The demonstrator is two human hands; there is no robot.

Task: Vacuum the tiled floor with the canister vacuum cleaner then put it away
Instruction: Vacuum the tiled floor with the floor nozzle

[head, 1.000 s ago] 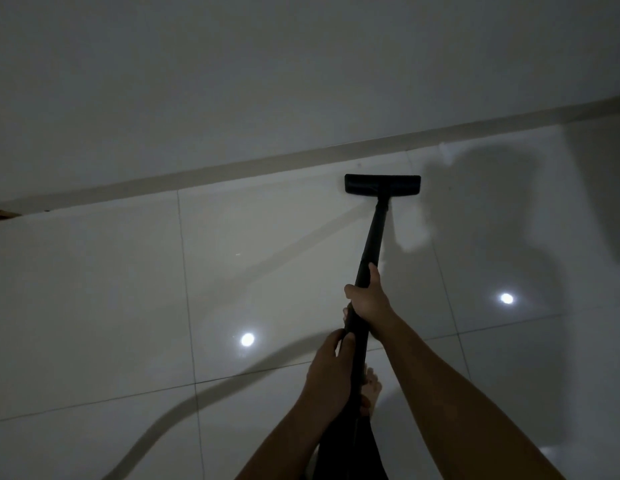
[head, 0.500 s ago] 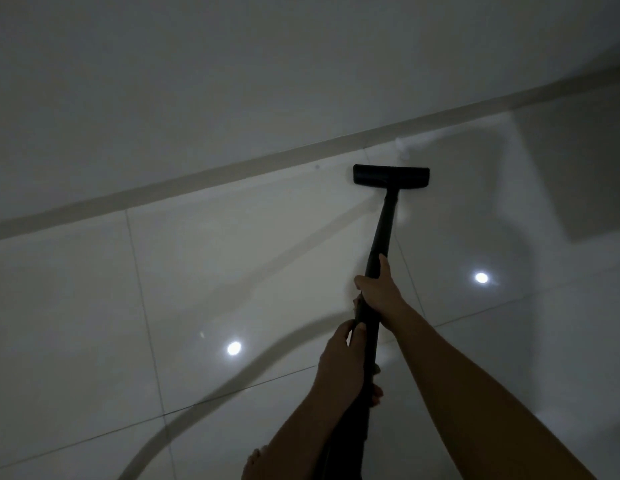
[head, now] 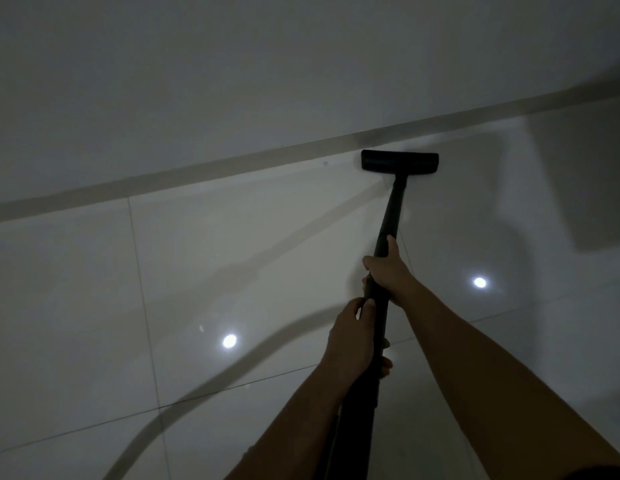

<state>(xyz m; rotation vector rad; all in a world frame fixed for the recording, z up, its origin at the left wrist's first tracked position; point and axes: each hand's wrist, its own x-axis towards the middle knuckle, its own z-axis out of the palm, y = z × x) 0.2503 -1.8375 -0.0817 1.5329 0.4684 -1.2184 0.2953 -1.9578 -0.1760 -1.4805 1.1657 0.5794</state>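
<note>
I see both arms stretched forward and down along the black wand (head: 393, 209). The right hand (head: 388, 268) is clenched around it further out, thumb lying up the tube. The left hand (head: 353, 337) grips it lower, nearer the body, fingers wrapped round. The floor head (head: 399, 161) sits flat on the glossy tiled floor (head: 232, 271), just beside the skirting board (head: 197, 171) at the foot of the wall (head: 232, 81). I can read no brand or writing in this dim light.
</note>
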